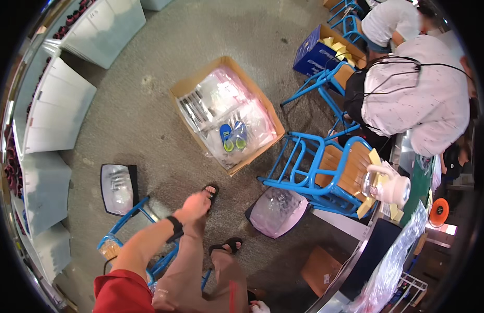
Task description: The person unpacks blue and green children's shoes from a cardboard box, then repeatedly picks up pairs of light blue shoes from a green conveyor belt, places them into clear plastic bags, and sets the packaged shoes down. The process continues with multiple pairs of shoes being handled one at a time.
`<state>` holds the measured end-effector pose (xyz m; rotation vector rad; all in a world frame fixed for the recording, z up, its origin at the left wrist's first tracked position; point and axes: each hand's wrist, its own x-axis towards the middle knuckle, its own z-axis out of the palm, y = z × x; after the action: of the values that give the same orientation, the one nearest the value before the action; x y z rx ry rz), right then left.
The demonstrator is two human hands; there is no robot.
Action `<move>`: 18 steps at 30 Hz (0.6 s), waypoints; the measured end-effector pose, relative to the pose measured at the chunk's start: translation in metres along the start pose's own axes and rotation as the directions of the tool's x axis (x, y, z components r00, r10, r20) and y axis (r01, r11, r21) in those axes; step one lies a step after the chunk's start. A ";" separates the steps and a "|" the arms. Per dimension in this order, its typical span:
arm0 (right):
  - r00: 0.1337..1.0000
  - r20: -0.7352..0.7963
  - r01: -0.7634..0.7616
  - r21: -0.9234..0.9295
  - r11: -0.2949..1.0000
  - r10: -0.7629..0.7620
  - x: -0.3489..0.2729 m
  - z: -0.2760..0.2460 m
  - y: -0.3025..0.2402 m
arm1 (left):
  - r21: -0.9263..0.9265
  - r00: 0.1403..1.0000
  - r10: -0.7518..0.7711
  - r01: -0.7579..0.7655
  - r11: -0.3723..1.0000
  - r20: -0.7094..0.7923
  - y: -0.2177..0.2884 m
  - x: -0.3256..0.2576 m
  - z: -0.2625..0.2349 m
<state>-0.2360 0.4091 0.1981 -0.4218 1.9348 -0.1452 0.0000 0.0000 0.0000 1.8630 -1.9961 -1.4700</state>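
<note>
Grey floor [142, 120]. At one o'clock from my left hand [194, 207], bagged shoes [229, 140] lie in an open carton [256, 155]: probably light, soft, slippery; best gripped around both soles. Left hand blurred, right hand [259, 307] cropped near six o'clock: I cannot tell either's finger pose.

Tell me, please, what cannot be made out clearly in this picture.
Head view: bare left hand, blurred, so its grip is unclear.
Head view: small pale shape, cut off by the lower edge; it might be a hand.
Head view: floor of the open brown cardboard box, hidden under clear plastic bags.
Head view: middle of the blue metal-framed chair, hidden behind the bare left forearm.
</note>
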 end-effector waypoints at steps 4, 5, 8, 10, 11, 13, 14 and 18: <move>0.998 -0.055 -0.012 0.035 0.999 0.014 0.043 0.018 -0.019 | 0.002 0.996 -0.063 0.063 0.998 -0.064 -0.010 0.113 -0.003; 0.997 -0.045 -0.066 0.059 0.996 0.069 0.046 0.021 -0.023 | -0.033 0.996 -0.036 0.034 0.999 -0.085 -0.022 0.142 0.002; 0.992 -0.059 -0.108 0.108 0.988 0.115 0.054 0.038 -0.050 | -0.071 0.992 -0.037 0.028 0.997 -0.124 -0.050 0.215 0.014; 0.981 -0.072 -0.170 0.153 0.974 0.182 0.061 0.049 -0.055 | -0.031 0.985 -0.098 0.095 0.995 -0.140 -0.045 0.249 0.023; 0.975 -0.077 -0.190 0.209 0.959 0.210 0.062 0.056 -0.054 | -0.013 0.980 -0.128 0.128 0.992 -0.153 -0.042 0.264 0.028; 0.964 -0.061 -0.228 0.312 0.922 0.259 0.066 0.065 -0.050 | -0.092 0.967 -0.192 0.178 0.980 -0.170 -0.055 0.291 0.045; 0.978 -0.073 -0.171 0.268 0.948 0.197 0.068 0.066 -0.051 | -0.128 0.957 -0.227 0.205 0.970 -0.183 -0.062 0.302 0.052; 0.936 -0.032 -0.317 0.364 0.876 0.352 0.064 0.082 -0.067 | -0.177 0.948 -0.299 0.278 0.944 -0.110 -0.015 0.327 0.087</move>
<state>-0.1681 0.3314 0.1299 0.1672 1.9939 -0.2864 -0.1309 -0.2055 -0.2350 2.1901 -1.5471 -1.4682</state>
